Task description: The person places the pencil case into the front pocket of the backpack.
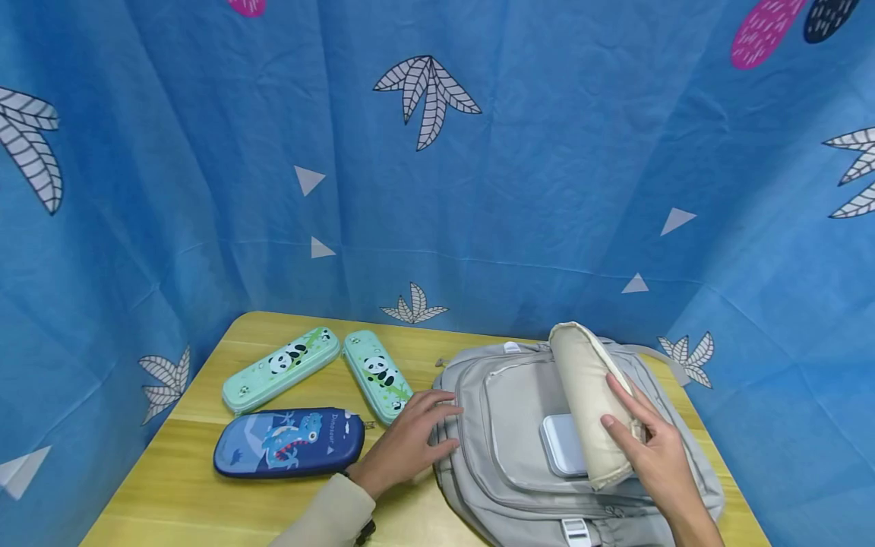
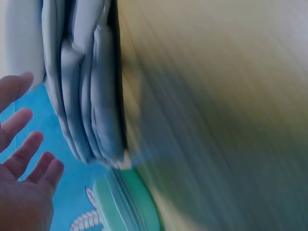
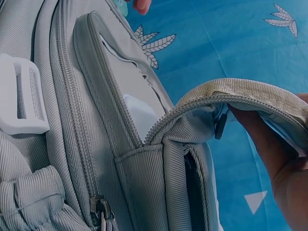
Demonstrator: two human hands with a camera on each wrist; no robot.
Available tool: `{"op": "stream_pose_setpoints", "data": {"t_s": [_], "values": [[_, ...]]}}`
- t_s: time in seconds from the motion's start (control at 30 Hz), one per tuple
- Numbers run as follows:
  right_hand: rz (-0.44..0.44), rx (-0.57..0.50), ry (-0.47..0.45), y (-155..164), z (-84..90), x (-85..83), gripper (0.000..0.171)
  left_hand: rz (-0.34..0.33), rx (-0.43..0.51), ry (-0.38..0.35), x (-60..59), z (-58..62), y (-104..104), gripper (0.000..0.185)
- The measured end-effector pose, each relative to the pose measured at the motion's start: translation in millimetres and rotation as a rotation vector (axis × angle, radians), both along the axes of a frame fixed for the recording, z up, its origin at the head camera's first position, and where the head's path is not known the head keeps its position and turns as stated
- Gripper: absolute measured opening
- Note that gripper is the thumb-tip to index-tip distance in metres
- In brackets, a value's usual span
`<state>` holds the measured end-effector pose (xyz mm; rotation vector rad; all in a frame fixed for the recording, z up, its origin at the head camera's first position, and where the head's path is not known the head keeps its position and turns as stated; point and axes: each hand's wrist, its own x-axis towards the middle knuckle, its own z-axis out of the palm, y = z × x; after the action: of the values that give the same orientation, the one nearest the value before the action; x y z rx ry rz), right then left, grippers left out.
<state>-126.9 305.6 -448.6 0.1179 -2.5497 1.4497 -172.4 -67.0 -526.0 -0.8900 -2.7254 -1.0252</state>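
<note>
Lying flat on the table [image 1: 205,486], the grey backpack [image 1: 519,463] is steadied at its left edge by the left hand [image 1: 409,444], fingers spread; its beige pocket flap [image 1: 589,399] is gripped and peeled back by the nearer right hand [image 1: 656,452].

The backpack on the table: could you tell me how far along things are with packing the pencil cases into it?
Done: the backpack's front pocket is unzipped, and a white case already sits in it. In hand: the right hand holds the pocket flap folded back, while the left hand rests open against the bag's side. Left: two green panda cases and the blue dinosaur case still lie on the table.
</note>
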Motion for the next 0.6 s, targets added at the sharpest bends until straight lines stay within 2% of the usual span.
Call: {"op": "stream_pose_setpoints", "data": {"t_s": [0.2, 0.4, 0.6], "values": [[-0.007, 0.005, -0.013, 0, 0.1, 0.2, 0.061, 0.037, -0.019, 0.014, -0.5, -1.5, -18, 0.048], [-0.007, 0.010, -0.001, 0, 0.5, 0.4, 0.060, 0.065, 0.005, 0.033, 2.5, -2.0, -36, 0.049], [-0.007, 0.010, -0.013, 0, 1.3, 0.3, 0.060, 0.119, -0.005, -0.005, 4.8, -1.5, -57, 0.049]]}}
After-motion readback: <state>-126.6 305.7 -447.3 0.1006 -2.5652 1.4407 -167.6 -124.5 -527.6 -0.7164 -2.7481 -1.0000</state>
